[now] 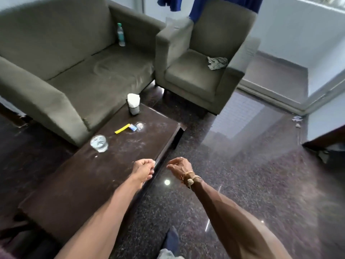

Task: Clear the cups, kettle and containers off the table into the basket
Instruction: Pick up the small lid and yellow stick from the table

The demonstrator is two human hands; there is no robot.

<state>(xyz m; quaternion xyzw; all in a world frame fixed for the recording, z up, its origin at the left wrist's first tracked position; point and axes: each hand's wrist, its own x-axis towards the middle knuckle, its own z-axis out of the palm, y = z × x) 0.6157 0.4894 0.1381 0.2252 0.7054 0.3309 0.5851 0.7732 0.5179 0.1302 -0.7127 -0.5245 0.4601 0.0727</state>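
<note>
Fingers (149,162) curled: left hand (144,168), right hand (180,166).

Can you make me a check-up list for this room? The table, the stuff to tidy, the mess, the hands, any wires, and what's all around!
Surface: dark table, dusty with pale smears.
Job's things: glass near the table's left edge; container with white stuffing at the far end; no basket seen.
Clutter: yellow strip, blue packet and small clear item close together mid-table.
Hands: left hand curled above the table's edge, contents unclear; right hand loosely curled, empty, above the floor.
Cables: nothing seen.
Surroundings: sofa with a bottle; armchair with a crumpled cloth.
</note>
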